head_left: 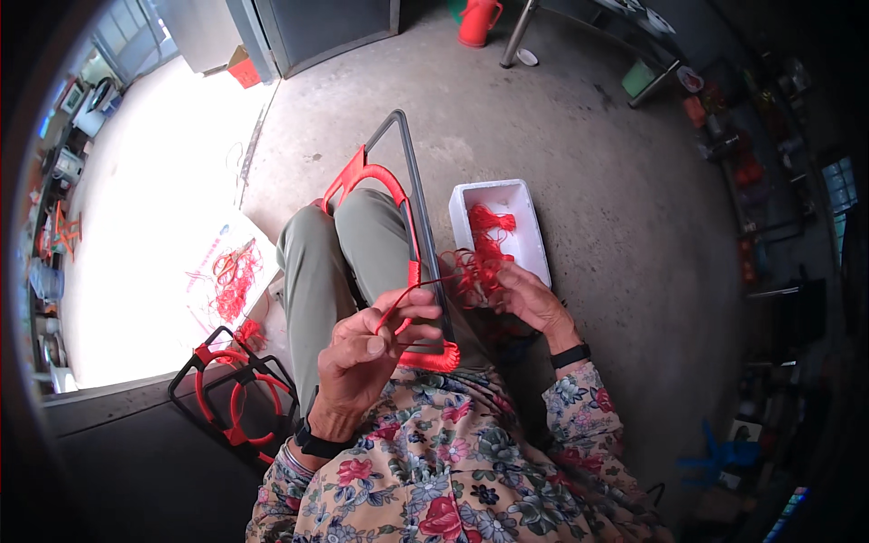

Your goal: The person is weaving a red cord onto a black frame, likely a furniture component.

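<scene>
A dark metal frame (407,167), partly wrapped in red cord, rests across my lap and leans over my knees. A curved red-wrapped piece (385,178) is joined to its side. My left hand (358,348) is in front of the frame's near end, with a strand of red cord (403,299) pinched by thumb and forefinger and the other fingers loosely bent. The strand runs right toward my right hand (534,297), which is closed on a loose bundle of red cord (475,276), blurred by motion. Behind that hand stands a white foam box (534,217) with more red cord inside.
Left of my legs, tangled red cord (233,281) lies on a pale surface. Two more dark frames with red wrapping (237,389) lean at the lower left. A red jug (477,23) and a metal table leg (519,36) stand farther off. Cluttered shelves line the right side.
</scene>
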`<move>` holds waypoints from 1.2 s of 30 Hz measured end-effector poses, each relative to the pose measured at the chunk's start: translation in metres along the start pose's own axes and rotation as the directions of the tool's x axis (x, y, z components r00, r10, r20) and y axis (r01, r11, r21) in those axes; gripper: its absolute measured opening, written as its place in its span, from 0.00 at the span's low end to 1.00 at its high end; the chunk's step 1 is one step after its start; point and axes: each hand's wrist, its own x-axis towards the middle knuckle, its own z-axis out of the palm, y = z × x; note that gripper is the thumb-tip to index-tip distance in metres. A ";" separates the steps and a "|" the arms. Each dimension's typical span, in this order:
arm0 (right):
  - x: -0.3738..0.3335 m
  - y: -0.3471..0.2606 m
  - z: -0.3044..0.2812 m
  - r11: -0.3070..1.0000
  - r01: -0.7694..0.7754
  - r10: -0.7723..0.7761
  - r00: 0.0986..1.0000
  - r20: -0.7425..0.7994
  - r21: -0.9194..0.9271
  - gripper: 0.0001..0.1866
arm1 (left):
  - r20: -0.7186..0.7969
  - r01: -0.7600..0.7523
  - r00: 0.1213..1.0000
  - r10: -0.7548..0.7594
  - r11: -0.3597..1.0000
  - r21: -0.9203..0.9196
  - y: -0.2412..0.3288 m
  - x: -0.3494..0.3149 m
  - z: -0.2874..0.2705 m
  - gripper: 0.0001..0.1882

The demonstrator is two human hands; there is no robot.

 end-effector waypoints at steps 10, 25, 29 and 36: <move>0.022 -0.002 0.023 0.887 0.215 -0.239 0.971 -0.006 -0.408 0.25 | 0.030 -0.001 1.000 -0.002 0.996 0.088 0.005 -0.007 -0.004 0.06; 0.031 -0.020 -0.003 0.936 0.246 -0.240 0.969 -0.055 0.253 0.12 | -0.012 0.000 1.000 0.001 0.997 0.082 0.004 -0.004 0.001 0.08; 0.029 -0.009 -0.026 0.955 0.252 -0.212 0.948 -0.239 0.153 0.12 | -0.065 0.000 0.998 0.001 1.000 0.030 0.001 0.000 0.000 0.07; 0.010 -0.007 0.012 0.938 0.332 -0.314 0.935 -0.165 0.098 0.13 | -0.218 0.131 0.970 -0.111 0.989 0.076 -0.001 -0.003 -0.011 0.08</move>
